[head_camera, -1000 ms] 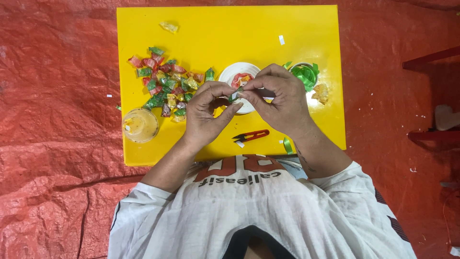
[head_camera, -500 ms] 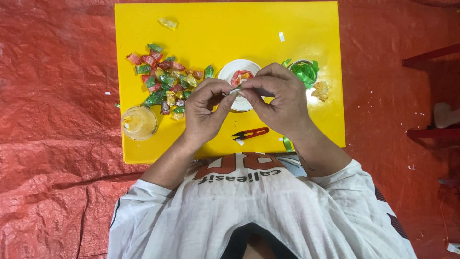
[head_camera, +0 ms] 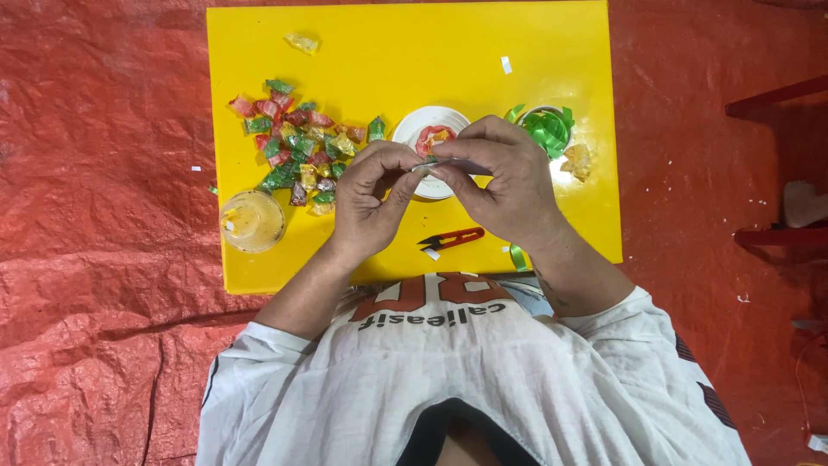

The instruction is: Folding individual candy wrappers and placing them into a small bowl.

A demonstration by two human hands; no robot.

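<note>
Candy piece (head_camera: 429, 160) pinched small between left hand (head_camera: 369, 203) and right hand (head_camera: 509, 185) fingertips at frame centre; thin grip, could slip onto yellow tabletop (head_camera: 414, 52).

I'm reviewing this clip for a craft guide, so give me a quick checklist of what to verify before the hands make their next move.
1. Small strip pinched between both hands: ok, left hand and right hand meet on the small strip.
2. White dish under the hands: ok, it sits on the yellow board.
3. Red snips within reach: ok, lying on the board just near the wrists.
4. Wrapped candies at hand: ok, piled beside the left hand.
5. Green ribbon roll at hand: ok, by the right hand.
6. What the strip is made of: cannot tell.
</note>
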